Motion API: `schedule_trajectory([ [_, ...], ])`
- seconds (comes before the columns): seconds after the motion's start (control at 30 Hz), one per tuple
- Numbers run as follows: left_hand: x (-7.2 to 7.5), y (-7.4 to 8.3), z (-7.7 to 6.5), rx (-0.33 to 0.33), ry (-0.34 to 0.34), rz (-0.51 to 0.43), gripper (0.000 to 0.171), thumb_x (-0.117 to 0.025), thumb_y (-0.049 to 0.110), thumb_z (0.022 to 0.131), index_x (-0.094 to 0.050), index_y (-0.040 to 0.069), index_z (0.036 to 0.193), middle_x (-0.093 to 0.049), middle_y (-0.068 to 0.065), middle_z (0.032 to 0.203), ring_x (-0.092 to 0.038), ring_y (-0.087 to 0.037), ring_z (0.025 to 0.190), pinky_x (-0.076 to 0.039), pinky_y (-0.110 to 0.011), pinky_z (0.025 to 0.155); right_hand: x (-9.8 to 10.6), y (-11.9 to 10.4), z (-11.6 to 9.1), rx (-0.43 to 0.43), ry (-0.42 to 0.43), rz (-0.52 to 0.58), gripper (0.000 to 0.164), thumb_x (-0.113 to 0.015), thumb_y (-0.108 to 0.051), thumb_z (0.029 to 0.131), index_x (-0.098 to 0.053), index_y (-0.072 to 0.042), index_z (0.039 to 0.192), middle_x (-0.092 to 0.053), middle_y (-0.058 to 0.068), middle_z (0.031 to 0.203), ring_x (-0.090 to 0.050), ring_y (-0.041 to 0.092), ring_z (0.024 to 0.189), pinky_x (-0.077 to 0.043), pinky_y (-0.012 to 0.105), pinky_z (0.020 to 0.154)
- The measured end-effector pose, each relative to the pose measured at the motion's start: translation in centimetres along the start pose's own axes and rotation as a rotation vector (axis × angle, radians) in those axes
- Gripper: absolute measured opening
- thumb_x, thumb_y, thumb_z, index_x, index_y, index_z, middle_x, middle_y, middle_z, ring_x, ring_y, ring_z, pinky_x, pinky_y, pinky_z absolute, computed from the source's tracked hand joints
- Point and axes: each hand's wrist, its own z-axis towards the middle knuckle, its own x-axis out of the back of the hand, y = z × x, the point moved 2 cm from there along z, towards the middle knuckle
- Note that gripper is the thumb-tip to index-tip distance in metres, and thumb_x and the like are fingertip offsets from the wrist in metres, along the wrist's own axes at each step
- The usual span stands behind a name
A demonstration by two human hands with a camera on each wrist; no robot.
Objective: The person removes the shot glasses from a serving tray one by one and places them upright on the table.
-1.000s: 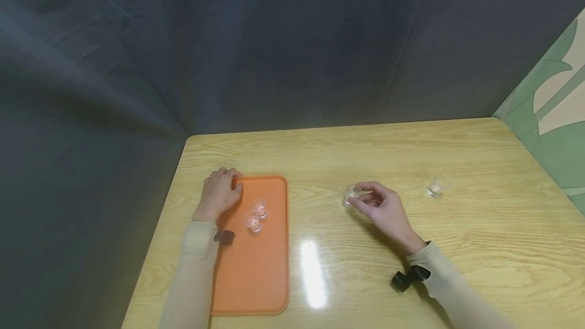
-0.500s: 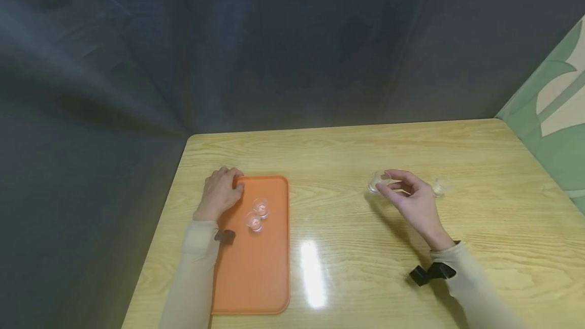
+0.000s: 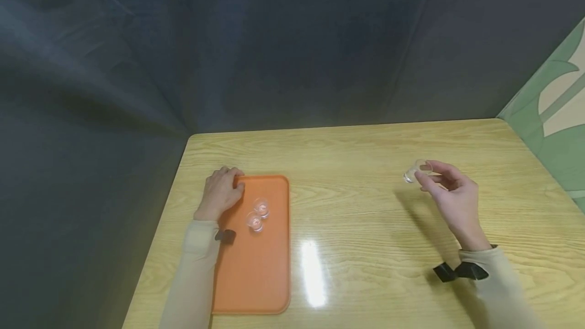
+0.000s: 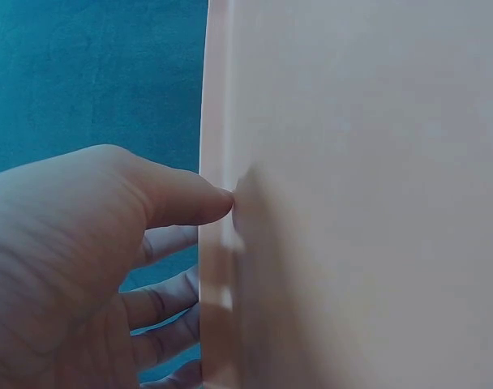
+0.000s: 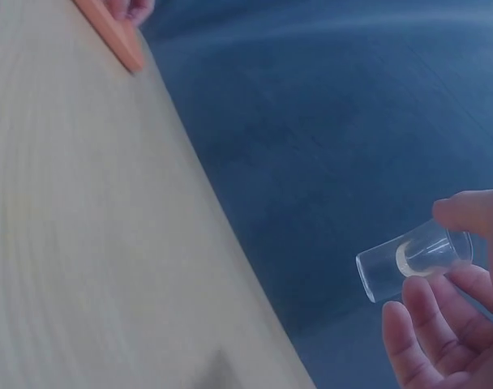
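Note:
My right hand [image 3: 452,202] pinches a small clear shot glass [image 3: 417,170] between thumb and fingers, raised over the table. In the right wrist view the shot glass [image 5: 413,263] lies tilted, its thick base pointing away from the hand. On the left, my left hand [image 3: 220,192] grips the upper left edge of an orange tray [image 3: 253,278]. The left wrist view has the thumb on the tray's rim [image 4: 218,105] and the other fingers against its outer side. Two more clear shot glasses [image 3: 255,222] stand close together on the tray.
The wooden table [image 3: 347,248] stretches to the right of the tray. Dark curtains [image 3: 297,55] hang behind and along the left side. A green and cream patterned surface [image 3: 557,131] borders the right edge.
My right hand has moved right and upward with the shot glass. The glass that stood at the right of the table is now hidden behind that hand. The left hand stays on the tray.

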Motion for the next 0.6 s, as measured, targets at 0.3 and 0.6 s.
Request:
schedule_trajectory([
  [0.3,0.0,-0.1,0.1,-0.004,-0.001,0.000,0.034,-0.063,0.022,0.103,-0.069,0.006,0.132,-0.067,-0.021,0.128,-0.060,-0.044,0.122,-0.043,-0.060,0.109,3.4,0.3,0.8,-0.092,0.180,0.255,0.033,-0.081,0.001,0.090,-0.075,-0.003,0.123,-0.077,-0.007,0.109,-0.072,0.003,0.082,-0.057,0.013,0.065],
  [0.6,0.0,-0.1,0.1,-0.005,0.000,0.001,0.034,-0.063,0.022,0.102,-0.069,0.006,0.132,-0.067,-0.021,0.128,-0.059,-0.044,0.123,-0.043,-0.061,0.109,6.1,1.6,1.6,-0.165,0.335,0.340,0.031,-0.083,0.003,0.086,-0.077,-0.003,0.116,-0.077,-0.003,0.101,-0.071,0.006,0.077,-0.057,0.014,0.060],
])
